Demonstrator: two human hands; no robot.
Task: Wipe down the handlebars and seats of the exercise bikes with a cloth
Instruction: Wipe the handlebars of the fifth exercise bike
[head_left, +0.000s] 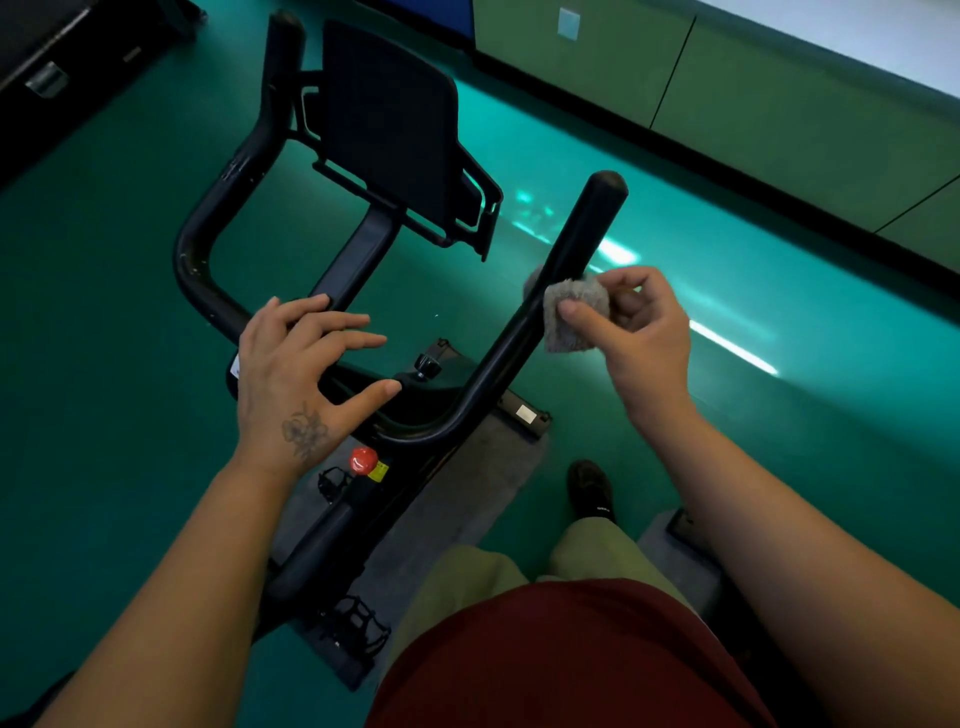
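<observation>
Item one: we hold a small grey cloth (574, 314) in our right hand (631, 332), thumb and curled fingers pinching it. The cloth lies against the right bar of the black handlebars (550, 291), roughly midway along that bar, below its rounded end cap.

Item two: our left hand (298, 374), with a flower tattoo on its back, has its fingers spread and nearly straight, gripping nothing. Its fingertips reach over the cross section of the handlebars near the centre stem; we cannot tell whether they touch the bar.

Item three: the exercise bike (363, 499), black, seen from above. A dark console screen (389, 124) stands tilted between the two bars. A red knob (362, 459) with a yellow label beside it sits on the frame below the handlebars. Two caged pedals (356, 621) show lower down.

Item four: a grey mat (467, 493) lies under the bike on the green floor (104, 312).

Item five: our own dark shoe (589, 486), pale trousers and red top, at the mat's right edge.
</observation>
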